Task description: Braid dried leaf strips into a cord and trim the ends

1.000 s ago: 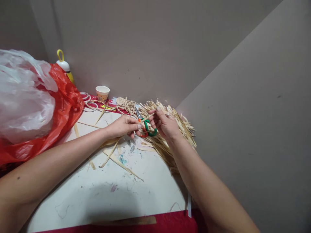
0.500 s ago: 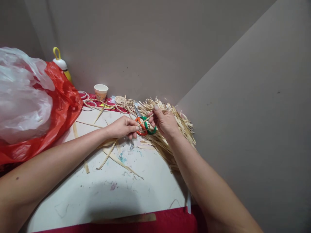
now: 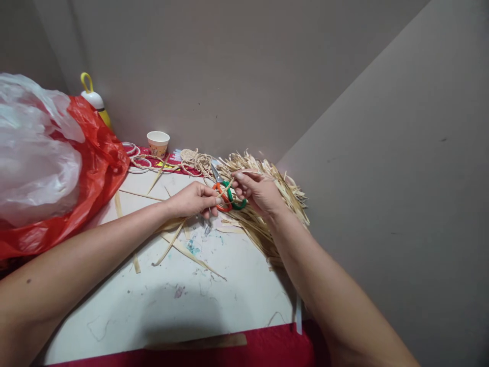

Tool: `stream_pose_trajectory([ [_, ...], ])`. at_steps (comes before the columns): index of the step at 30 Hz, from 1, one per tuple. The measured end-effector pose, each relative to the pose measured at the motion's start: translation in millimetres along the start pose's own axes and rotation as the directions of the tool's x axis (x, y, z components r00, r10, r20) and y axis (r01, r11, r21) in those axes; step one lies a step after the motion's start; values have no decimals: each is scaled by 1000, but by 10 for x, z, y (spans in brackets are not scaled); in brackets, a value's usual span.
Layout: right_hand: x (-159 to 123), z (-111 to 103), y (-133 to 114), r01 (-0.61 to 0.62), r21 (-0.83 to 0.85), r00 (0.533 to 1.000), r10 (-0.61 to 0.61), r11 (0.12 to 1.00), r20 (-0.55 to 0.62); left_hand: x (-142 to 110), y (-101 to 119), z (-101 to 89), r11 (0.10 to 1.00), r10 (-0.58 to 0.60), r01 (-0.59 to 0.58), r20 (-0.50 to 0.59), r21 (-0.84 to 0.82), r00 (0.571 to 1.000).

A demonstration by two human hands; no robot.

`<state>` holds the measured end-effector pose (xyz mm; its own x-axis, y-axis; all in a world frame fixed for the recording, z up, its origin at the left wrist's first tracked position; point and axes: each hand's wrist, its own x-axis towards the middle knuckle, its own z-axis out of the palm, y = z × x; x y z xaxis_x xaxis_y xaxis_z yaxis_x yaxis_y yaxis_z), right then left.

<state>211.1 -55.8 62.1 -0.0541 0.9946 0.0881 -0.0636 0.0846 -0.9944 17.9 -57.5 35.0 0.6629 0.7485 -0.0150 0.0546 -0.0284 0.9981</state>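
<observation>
My left hand point(image 3: 198, 200) pinches a thin strand of dried straw-like fibre point(image 3: 226, 188) near the table's middle. The strand runs up to the right, where my right hand point(image 3: 257, 191) grips its other end between thumb and fingers. Behind the strand lie scissors point(image 3: 218, 177) with one orange and one green handle loop, their tip pointing away from me. Under and beside my right hand spreads a big bundle of dried straw-like strips point(image 3: 263, 237). Loose strips point(image 3: 191, 255) lie on the white board point(image 3: 171, 311) below my left wrist.
A coil of braided cord point(image 3: 196, 160) and a paper cup point(image 3: 158, 144) stand along the back. White rings point(image 3: 139, 164) lie left of the cup. A red and white plastic bag point(image 3: 101, 158) fills the left side, with a yellow-topped bottle point(image 3: 92, 99) behind it. Walls point(image 3: 401, 204) rise at the back and right.
My right hand has slid down along the strand, a little closer to my left hand. The left hand keeps its pinch in nearly the same place. The view has shifted slightly.
</observation>
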Motion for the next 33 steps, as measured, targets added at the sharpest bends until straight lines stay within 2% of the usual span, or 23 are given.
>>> stream_pose_trajectory([
  [5,75,-47,-47,62,9,991,-60,998,-122,19,-3,-79,988,-59,56,-15,-142,998],
  [7,91,-100,-49,-39,-51,993,33,998,-116,41,-21,-144,982,-70,59,-55,-178,996],
  [9,71,-146,-31,-224,-196,975,218,955,-53,64,-38,-206,975,-86,62,-104,-212,991],
  [10,47,-156,-20,-277,-280,960,279,919,-31,72,-43,-231,970,-97,66,-124,-232,987],
  [11,15,-154,-11,-275,-351,958,287,895,-19,77,-44,-250,965,-111,74,-135,-253,985],
  [12,-22,-137,-8,-216,-399,973,229,891,-16,78,-40,-263,958,-125,84,-138,-273,982],
  [13,-59,-105,-12,-106,-436,994,112,894,-12,74,-31,-270,953,-138,94,-135,-289,981],
  [14,-91,-61,-22,35,-475,999,-37,879,5,67,-18,-272,948,-151,107,-126,-301,981],
  [15,-114,-8,-38,184,-522,982,-184,833,51,56,-3,-271,943,-161,119,-110,-312,981],
  [17,-121,102,-71,441,-617,893,-387,651,230,33,28,-267,935,-168,139,-61,-327,984],
  [19,-71,182,-84,597,-662,797,-427,453,426,17,48,-270,930,-159,147,-7,-336,987],
  [20,-31,202,-79,635,-667,768,-410,389,492,14,52,-277,928,-151,146,12,-342,988],
  [22,60,202,-52,664,-667,745,-368,337,556,16,50,-301,920,-154,157,37,-359,987],
  [27,219,91,-18,653,-678,751,-405,338,522,22,55,-369,884,-234,239,62,-402,970],
  [33,316,49,-54,632,-688,762,-448,356,468,5,47,-401,908,-209,208,37,-364,977],
])
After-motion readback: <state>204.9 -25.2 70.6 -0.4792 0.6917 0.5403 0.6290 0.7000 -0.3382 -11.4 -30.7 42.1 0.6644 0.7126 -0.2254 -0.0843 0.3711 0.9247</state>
